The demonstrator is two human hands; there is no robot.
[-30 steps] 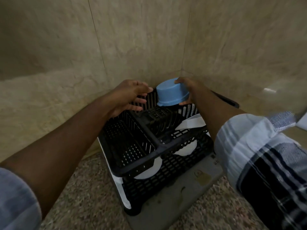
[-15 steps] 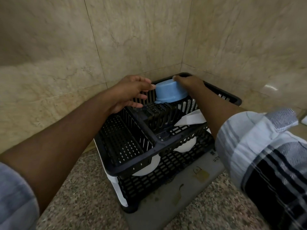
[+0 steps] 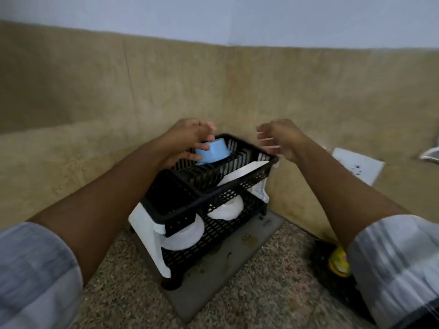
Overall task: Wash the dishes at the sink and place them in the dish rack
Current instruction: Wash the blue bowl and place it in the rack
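A black two-tier dish rack [image 3: 209,193] stands in the tiled corner. A blue bowl [image 3: 215,153] sits upside down in the back of its top tier. My left hand [image 3: 187,138] rests on the bowl's left side, fingers curled against it. My right hand [image 3: 280,138] hovers to the right of the rack's far corner, fingers apart and holding nothing. A white plate [image 3: 242,173] leans in the top tier. Two white dishes [image 3: 185,236] stand in the lower tier.
The rack stands on a grey mat [image 3: 221,271] over a speckled stone counter [image 3: 118,293]. A white wall socket [image 3: 356,168] is at the right, with a metal tap end [image 3: 430,156] beyond it. A dark object with a yellow item [image 3: 338,262] lies near my right sleeve.
My right hand has let go of the blue bowl and pulled away to the right. The bowl now rests in the top tier with my left hand against it. The view has tilted up.
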